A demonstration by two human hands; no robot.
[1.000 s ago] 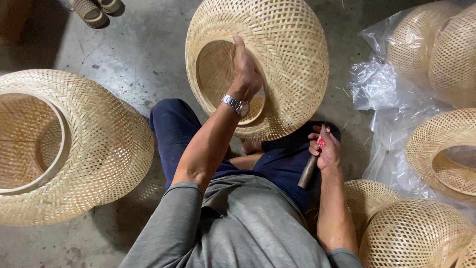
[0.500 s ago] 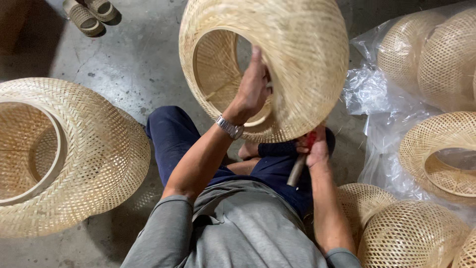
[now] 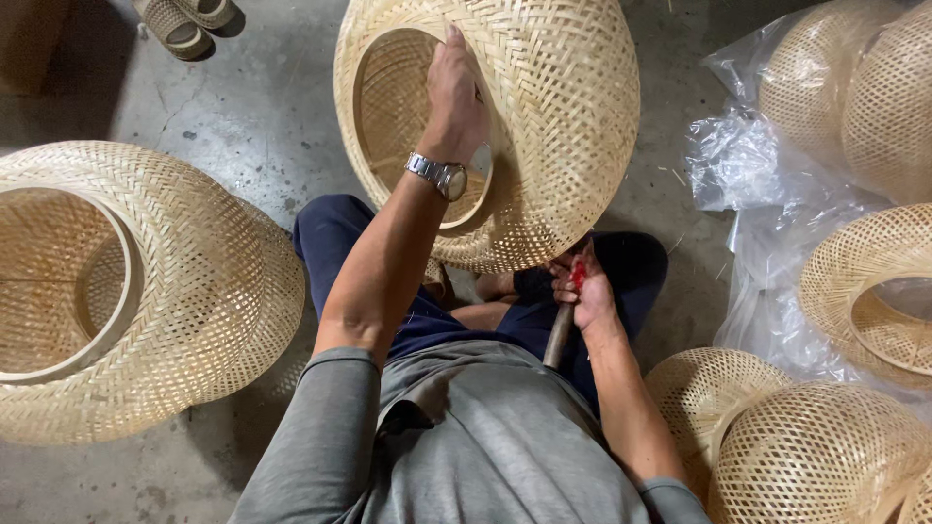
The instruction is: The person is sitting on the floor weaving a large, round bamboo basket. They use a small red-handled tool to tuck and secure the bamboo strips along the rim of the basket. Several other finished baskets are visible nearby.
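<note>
Gripping rim of large woven bamboo shade (image 3: 544,116) with my left hand (image 3: 456,92), fingers clamped on opening edge, shade tilted over my knees. Right hand (image 3: 581,289), fingers closed round wooden-handled tool (image 3: 560,335), under shade's lower edge. Concrete floor (image 3: 243,107) beneath.

From my remote feed I count seven pale woven bamboo dome-shaped lampshades on the grey concrete floor (image 3: 243,126): one held up at the top centre (image 3: 563,126), one large at the left edge (image 3: 146,291), two inside clear plastic at the top right corner (image 3: 801,87) (image 3: 888,97), one at the right edge (image 3: 874,291) and two at the bottom right corner (image 3: 714,388) (image 3: 825,456). I count two hands, the left hand (image 3: 456,97) and the right hand (image 3: 581,291); one silver metal wristwatch (image 3: 442,177); one wooden-handled tool (image 3: 560,335); one crumpled sheet of clear plastic (image 3: 748,175); and two tan ribbed sandals (image 3: 175,27) (image 3: 209,10) at the floor's top edge.
</note>
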